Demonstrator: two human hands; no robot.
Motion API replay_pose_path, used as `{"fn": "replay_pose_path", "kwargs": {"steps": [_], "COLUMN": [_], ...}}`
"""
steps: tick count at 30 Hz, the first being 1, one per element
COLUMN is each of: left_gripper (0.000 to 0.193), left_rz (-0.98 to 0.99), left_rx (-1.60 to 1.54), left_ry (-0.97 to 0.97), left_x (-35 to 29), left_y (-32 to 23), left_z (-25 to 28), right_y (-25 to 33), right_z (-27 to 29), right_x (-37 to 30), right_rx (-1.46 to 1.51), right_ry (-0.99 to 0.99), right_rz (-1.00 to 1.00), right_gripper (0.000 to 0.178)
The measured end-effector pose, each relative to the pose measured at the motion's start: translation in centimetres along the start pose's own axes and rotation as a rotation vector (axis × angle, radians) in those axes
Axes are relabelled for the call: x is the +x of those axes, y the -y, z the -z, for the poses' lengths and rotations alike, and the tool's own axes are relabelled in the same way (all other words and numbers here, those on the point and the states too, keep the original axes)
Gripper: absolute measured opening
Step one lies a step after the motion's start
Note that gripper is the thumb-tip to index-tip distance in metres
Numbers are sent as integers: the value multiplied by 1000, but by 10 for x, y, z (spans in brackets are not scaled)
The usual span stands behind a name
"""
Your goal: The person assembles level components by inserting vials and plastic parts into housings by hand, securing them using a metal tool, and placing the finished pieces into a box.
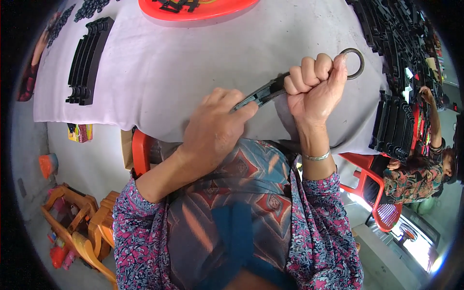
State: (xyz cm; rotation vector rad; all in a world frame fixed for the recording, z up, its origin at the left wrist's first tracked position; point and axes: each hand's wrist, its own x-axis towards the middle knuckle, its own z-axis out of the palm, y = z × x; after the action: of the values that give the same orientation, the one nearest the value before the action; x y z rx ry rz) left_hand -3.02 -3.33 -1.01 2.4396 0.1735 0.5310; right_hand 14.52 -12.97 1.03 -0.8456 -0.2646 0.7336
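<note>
Above pale cloth, both curled hands grip a long dark tool slanting between them.

The cloth-covered table carries a red tray, stacked black parts and black heaps.

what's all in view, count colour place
long piece: 1, dark, centre
ring: 1, dark, centre right
dish: 1, red, top
part stacks: 2, black, table left and right
part heap: 1, black, upper right
small clusters: 2, dark, upper left
tablecloth: 1, pale, upper half
plastic chairs: 2+, red, both sides
wooden furniture: uncounted, brown, lower left
other people: 2, patterned clothes, outer edges
left hand: 1, bare, gripping piece
right hand: 1, bare, gripping piece
</note>
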Motion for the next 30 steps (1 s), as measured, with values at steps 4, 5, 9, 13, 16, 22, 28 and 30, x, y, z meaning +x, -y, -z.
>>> {"fn": "replay_pose_path", "kwargs": {"steps": [4, 5, 9, 13, 16, 22, 28, 30], "left_gripper": [32, 32, 33, 32, 31, 30, 28, 28], "left_rz": [-16, -15, -18, -17, -20, -1, -3, 0], "left_rx": [3, 3, 0, -5, 5, -49, -40, -40], "left_ry": [-15, -15, -10, -29, -35, -37, -51, -46], "left_x": [0, 0, 1, 0, -1, 0, 0, 0], "left_y": [1, 0, 1, 2, 1, -1, -1, -1], "left_z": [-1, 0, -1, -2, -2, -3, -4, -5], "right_y": [2, 1, 2, -1, -1, -2, -1, 0], "right_z": [0, -1, -2, -4, -5, -9, -9, -8], "right_x": [1, 0, 0, -1, -1, 0, 0, -1], "right_rx": [35, 25, 19, 3, 3, -35, -34, -38], "right_ry": [-5, -10, -10, -24, -25, -49, -54, -67], "right_rz": [-2, -8, 1, -4, -1, -1, 4, 0], "right_gripper": [56, 56, 56, 56, 57, 56, 56, 56]}}
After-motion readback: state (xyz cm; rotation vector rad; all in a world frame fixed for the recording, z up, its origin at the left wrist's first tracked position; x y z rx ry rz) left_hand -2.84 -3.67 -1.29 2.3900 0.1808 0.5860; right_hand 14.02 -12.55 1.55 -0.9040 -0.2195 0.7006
